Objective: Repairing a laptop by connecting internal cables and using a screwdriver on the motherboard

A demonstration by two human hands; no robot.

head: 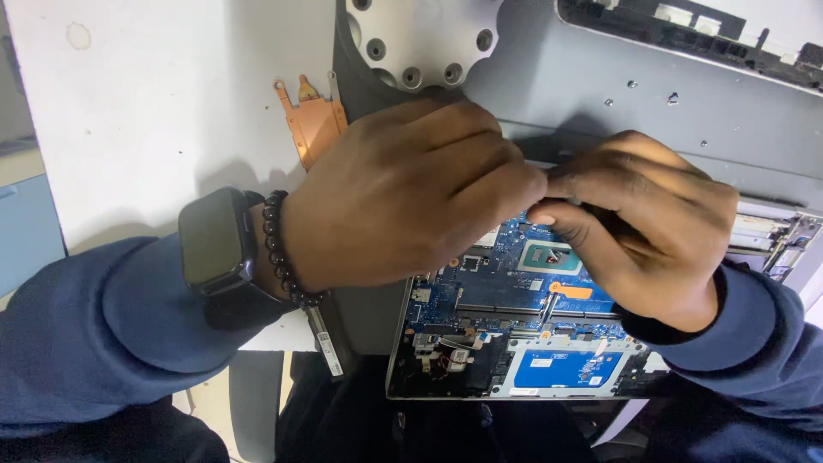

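The opened laptop (514, 343) lies in the lower middle of the frame, its blue circuit board (506, 291) and bare chip (549, 255) exposed just under both hands. A slip here could scrape the chip or nick the thin cables beside it, since the fingers work so close above them. The left hand (403, 197) curls nearly closed, its fingertips meeting those of the right hand (643, 227), which pinches something small and dark; what it is I cannot tell. A copper heat plate (313, 120) rests at upper left.
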